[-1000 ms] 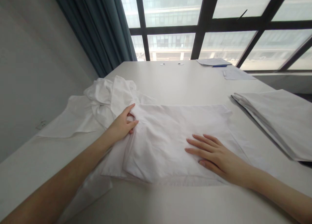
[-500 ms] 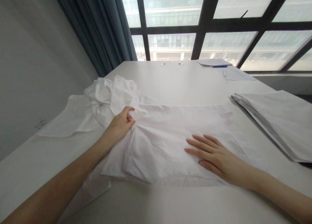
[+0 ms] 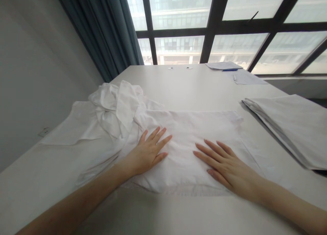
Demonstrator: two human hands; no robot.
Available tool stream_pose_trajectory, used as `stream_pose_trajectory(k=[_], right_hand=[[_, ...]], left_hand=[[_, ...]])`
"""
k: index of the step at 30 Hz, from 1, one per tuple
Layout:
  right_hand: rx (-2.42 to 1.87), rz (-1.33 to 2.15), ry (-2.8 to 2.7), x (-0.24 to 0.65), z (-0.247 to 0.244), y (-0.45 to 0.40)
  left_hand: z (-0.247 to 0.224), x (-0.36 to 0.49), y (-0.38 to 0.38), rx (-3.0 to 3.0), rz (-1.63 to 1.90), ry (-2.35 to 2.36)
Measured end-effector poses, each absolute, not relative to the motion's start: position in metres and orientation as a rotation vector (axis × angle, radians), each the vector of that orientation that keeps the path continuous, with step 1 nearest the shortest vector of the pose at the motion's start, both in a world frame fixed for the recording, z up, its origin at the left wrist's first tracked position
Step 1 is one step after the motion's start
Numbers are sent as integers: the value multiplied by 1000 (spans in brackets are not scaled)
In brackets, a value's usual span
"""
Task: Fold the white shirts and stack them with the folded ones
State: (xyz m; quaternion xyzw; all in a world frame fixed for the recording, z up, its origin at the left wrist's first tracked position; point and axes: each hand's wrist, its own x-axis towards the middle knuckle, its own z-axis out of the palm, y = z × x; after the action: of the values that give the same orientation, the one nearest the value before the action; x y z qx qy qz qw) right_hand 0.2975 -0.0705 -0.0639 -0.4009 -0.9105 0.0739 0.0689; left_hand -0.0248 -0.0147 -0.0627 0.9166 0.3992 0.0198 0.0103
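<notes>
A white cloth garment (image 3: 194, 126) lies spread on the white table (image 3: 178, 214) in front of me. My left hand (image 3: 149, 151) rests on its left part with the fingers spread, holding nothing. On the right part, my right hand (image 3: 223, 163) lies flat, palm down, fingers stretched out. Light creases run across the fabric between the two hands. To the left, the cloth runs into a crumpled white heap (image 3: 114, 102); whether this is the same piece I cannot tell. My left forearm hides some of the cloth below it.
Folded white cloth (image 3: 293, 126) lies on something dark at the right. Papers (image 3: 224, 65) with a blue pen (image 3: 230, 69) are at the table's far end, before the windows (image 3: 181, 47). A blue curtain (image 3: 109, 34) hangs at the back left.
My left hand has let go of the pinched left part of the cloth and moved right and down, now spread flat on it. The gathered folds there have flattened. My right hand is nearly unmoved.
</notes>
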Motion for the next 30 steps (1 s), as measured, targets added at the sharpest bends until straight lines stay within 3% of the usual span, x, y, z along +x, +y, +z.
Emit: stream_pose_trajectory(k=[10,14,17,22,30], right_hand=[[-1204,314,-2771,303,-54,-72],[-1210,433,-2662,305,-40,-40],[-1279,278,-2510,295,-42,-5],[-1381,144,-2541,269,-61,41],[-1562,112,-2569,280,-73,50]], left_hand=[[-49,-49,-12,2808,-175,1188],[-26,-34,9,2814,-40,1216],[-20,-1,30,2857,101,1311],[-47,36,57,2960,160,1328],[-64,4,79,2735,-26,1441]])
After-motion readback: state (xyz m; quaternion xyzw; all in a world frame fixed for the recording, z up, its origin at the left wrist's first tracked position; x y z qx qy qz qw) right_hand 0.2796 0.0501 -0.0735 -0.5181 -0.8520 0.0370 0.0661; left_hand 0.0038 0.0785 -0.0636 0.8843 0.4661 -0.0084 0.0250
